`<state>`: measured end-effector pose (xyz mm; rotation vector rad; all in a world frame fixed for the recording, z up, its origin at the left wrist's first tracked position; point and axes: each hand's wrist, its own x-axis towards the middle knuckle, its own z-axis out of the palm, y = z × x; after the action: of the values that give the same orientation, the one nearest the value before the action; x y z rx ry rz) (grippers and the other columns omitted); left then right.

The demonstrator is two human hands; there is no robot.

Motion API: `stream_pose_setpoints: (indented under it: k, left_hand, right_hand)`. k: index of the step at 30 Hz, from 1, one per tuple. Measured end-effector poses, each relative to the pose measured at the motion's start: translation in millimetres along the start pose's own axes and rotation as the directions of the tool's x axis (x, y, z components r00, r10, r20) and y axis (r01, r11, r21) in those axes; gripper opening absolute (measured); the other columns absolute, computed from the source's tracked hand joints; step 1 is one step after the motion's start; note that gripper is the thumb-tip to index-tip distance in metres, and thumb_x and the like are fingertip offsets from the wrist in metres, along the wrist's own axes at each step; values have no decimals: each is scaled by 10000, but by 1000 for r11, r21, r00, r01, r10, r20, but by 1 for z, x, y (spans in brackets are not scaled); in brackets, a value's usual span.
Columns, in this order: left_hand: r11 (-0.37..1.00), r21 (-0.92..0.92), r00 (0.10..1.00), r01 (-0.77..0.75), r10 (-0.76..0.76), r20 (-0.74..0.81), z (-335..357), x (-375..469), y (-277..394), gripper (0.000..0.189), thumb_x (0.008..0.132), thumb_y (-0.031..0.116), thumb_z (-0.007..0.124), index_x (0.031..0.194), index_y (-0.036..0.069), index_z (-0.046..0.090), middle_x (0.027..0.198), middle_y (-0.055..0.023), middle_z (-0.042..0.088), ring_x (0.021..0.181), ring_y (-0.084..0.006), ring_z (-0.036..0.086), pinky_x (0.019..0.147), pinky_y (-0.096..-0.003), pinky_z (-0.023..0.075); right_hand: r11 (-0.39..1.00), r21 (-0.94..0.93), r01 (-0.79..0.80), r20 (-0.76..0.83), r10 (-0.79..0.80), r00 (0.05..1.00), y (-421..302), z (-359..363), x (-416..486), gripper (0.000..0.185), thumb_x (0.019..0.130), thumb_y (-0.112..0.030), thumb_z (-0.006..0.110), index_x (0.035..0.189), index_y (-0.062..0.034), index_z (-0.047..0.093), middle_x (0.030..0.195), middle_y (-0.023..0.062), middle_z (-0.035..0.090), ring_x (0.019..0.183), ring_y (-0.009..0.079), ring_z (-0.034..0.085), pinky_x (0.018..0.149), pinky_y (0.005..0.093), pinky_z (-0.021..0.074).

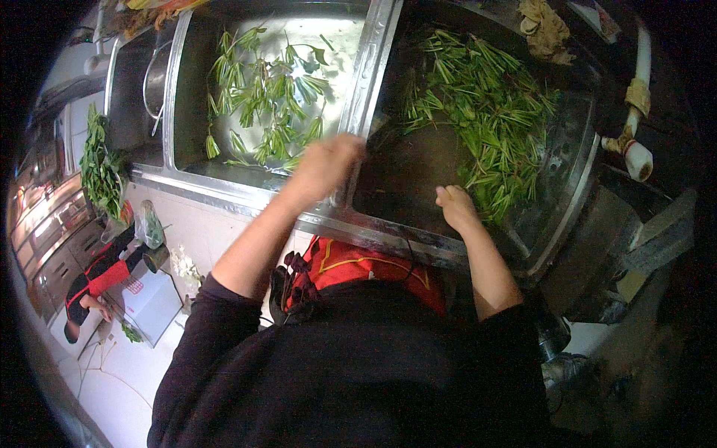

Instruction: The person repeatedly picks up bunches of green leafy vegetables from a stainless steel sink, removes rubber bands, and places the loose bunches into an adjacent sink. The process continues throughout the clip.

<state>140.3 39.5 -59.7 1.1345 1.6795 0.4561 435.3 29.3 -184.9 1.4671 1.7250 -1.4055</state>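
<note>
My left hand, blurred, is over the metal divider between two steel sink basins; whether it holds anything cannot be seen. My right hand is curled above the near side of the right basin, left of the lower end of a heap of cut leafy greens; its grip is unclear. That heap lies in dark water. In the lit basin on the left, more greens are spread loosely in shallow water.
A third basin adjoins on the left, with a bunch of leafy greens beyond it. A cloth-like bundle and a white pipe are at the back right. Another person bends over at the far left, near a white box.
</note>
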Motion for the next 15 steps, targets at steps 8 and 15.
stream_pose_setpoints:
  k: [8, 15]
  left_hand:
    - [881, 471, 855, 40, 214, -472, -67, 38, -89, 414, 795, 207, 579, 1164, 42, 490, 1105, -183, 530, 990, -288, 526, 856, -371, 408]
    - [879, 315, 808, -356, 460, -369, -5, 18, -28, 317, 777, 25, 576, 1092, 40, 540, 1138, -136, 523, 1014, -231, 536, 803, -302, 461]
  right_hand:
    - [334, 910, -246, 39, 522, 852, 24, -10, -13, 572, 905, -162, 439, 1372, -66, 123, 1138, 193, 492, 885, 217, 595, 614, 293, 514]
    - [46, 998, -31, 8, 421, 907, 42, -11, 19, 263, 860, -141, 500, 1100, -83, 411, 902, 98, 584, 724, 181, 600, 611, 310, 512]
